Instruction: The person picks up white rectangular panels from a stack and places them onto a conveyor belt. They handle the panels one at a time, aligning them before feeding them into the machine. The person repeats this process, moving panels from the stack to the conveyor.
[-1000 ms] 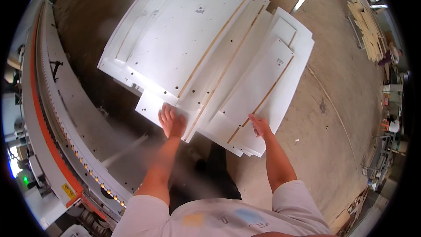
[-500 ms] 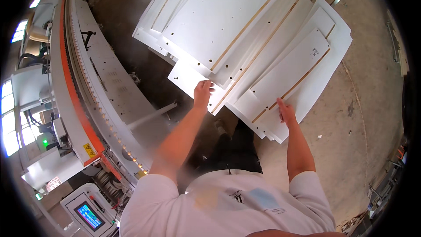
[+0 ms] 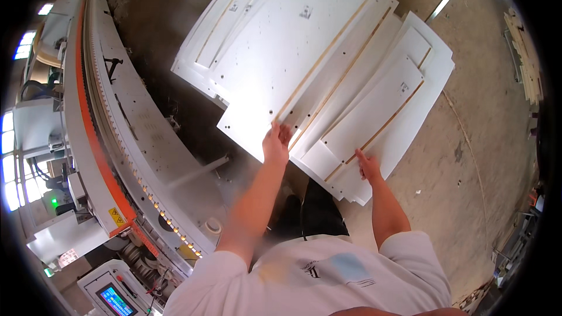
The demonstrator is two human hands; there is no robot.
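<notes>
A long machine (image 3: 149, 134) was noted at the left, and stacked white panels (image 3: 275, 52) were found to its right. The left hand (image 3: 276, 141) and right hand (image 3: 367, 166) were held apart at the panels' near side; their grip could not be determined.

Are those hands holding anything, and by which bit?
I can't tell if either grips: left hand at the near corner of the large white rectangular panel, right hand at the brown edge of the narrow white panel.

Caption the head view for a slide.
Left hand and right hand at overlapping white panels, beside a long orange-striped machine.
</notes>
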